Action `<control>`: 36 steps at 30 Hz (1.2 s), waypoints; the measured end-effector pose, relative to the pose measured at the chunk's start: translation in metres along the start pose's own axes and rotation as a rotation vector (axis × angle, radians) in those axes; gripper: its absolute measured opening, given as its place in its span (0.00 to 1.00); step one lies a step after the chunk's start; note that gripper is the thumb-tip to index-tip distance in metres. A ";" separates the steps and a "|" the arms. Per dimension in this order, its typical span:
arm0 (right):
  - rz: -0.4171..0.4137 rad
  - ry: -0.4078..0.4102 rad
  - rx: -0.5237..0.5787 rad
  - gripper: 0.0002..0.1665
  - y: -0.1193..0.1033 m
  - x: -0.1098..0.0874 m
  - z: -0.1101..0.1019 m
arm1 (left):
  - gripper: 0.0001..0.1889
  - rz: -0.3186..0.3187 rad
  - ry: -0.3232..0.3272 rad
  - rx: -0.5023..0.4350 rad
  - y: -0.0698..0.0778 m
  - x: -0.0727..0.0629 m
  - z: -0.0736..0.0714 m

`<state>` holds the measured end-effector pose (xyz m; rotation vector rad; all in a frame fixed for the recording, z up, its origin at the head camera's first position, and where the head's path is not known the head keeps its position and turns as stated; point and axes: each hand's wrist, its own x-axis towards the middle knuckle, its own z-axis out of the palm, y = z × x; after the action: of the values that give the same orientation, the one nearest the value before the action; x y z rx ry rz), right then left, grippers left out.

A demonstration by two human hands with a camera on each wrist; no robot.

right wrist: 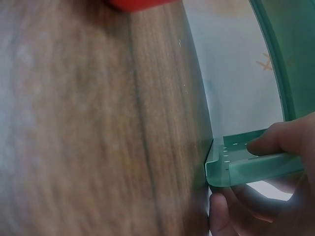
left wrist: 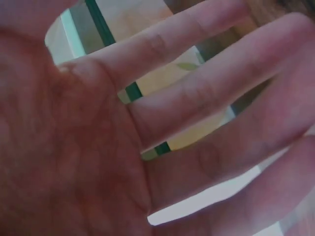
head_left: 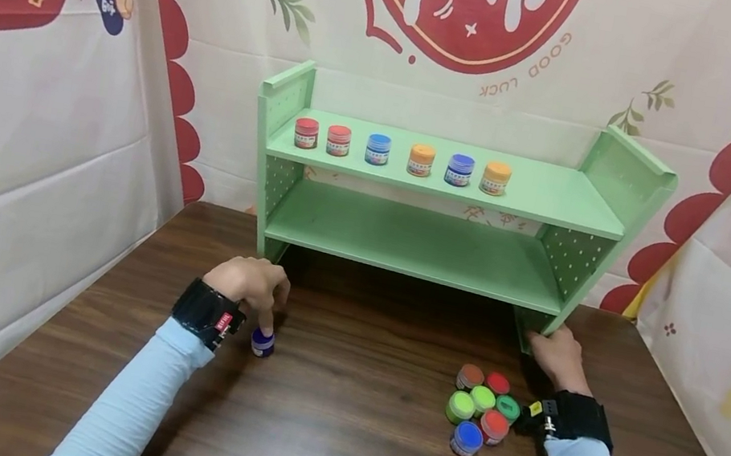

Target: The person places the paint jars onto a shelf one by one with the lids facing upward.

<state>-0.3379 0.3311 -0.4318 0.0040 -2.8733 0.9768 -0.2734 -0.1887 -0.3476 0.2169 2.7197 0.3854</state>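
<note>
Well, the left hand (head_left: 250,283), fingers spread, touches a squat violet-blue jar (head_left: 261,345); the right hand (head_left: 559,356) grips the pale-green shelf (head_left: 417,247).

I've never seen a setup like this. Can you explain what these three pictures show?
There is no machine: each grip is a person's bare hand. The wide picture is taken from the head, the other two from the left and right wrists. Toward the back of the brown wood-grain table is a pale green two-tier shelf, with six small round lidded jars on its upper board. The right grip holds the shelf's side near its foot; seven more small round jars in mixed colours sit clustered nearby. The left grip reaches a finger down to a small round dark purple jar, seemingly touching its lid.
</note>
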 end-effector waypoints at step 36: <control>0.016 -0.005 -0.003 0.29 -0.003 -0.002 0.000 | 0.07 0.414 0.038 0.016 0.060 0.022 0.051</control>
<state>-0.3355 0.3285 -0.4298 -0.0174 -2.8841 0.9763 -0.2680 -0.1152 -0.3828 0.7897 2.7050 0.4840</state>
